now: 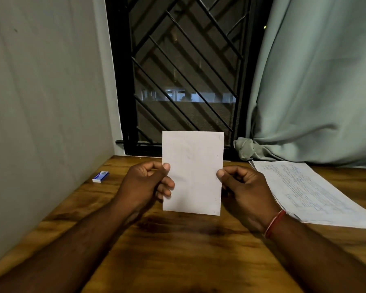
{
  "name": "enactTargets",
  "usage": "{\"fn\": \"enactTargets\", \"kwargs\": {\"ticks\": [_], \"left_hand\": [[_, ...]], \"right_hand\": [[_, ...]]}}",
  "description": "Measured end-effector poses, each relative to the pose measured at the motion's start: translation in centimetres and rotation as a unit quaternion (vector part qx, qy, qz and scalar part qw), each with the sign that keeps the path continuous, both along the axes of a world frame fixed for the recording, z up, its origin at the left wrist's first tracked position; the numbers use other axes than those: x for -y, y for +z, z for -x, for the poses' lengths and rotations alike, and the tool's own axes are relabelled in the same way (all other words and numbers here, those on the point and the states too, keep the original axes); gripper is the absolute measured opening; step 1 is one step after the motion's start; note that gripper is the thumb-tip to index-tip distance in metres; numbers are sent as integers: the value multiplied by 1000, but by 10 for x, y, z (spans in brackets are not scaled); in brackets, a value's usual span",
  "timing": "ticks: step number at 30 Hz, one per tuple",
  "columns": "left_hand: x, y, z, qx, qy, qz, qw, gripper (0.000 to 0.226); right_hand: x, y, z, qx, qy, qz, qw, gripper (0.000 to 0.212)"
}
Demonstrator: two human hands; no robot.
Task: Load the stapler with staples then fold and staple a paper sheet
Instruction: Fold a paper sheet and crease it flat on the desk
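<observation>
One folded sheet (192, 172) upright, left hand (144, 182) and right hand (243, 187) pinching its side edges. Three marks (217, 156) down right edge. Tabletop (178, 250): one small box (100, 177) left, one paper stack (311, 191) right.

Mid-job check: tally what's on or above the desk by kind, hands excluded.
Folded sheet, pinched by left hand and right hand: 1
Staple box: 1
Stack of printed papers: 1
Total: 3

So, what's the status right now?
Left hand and right hand pinch the paper, held up. Small marks, likely staples, along its right edge. Nothing blocking.
</observation>
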State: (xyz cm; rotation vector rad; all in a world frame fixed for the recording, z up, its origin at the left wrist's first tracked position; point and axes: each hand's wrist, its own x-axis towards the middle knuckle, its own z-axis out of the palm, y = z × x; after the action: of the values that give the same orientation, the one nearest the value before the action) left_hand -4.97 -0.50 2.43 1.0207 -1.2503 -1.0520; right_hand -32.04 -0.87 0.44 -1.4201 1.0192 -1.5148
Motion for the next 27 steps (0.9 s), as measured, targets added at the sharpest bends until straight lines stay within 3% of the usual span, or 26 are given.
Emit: {"fn": "enactTargets", "kwargs": {"ticks": [5, 11, 19, 27], "left_hand": [[2, -1, 1, -13, 1, 0, 1000, 30], [-3, 1, 4, 13, 4, -8, 1000, 34], [-6, 4, 9, 5, 16, 6, 1000, 29], [-13, 11, 13, -31, 25, 13, 999, 26]], "right_hand": [[3, 2, 3, 43, 58, -77, 994, 16], [5, 4, 3, 45, 23, -127, 991, 14], [0, 12, 5, 21, -10, -107, 994, 13], [-8, 18, -5, 132, 51, -116, 983, 14]]}}
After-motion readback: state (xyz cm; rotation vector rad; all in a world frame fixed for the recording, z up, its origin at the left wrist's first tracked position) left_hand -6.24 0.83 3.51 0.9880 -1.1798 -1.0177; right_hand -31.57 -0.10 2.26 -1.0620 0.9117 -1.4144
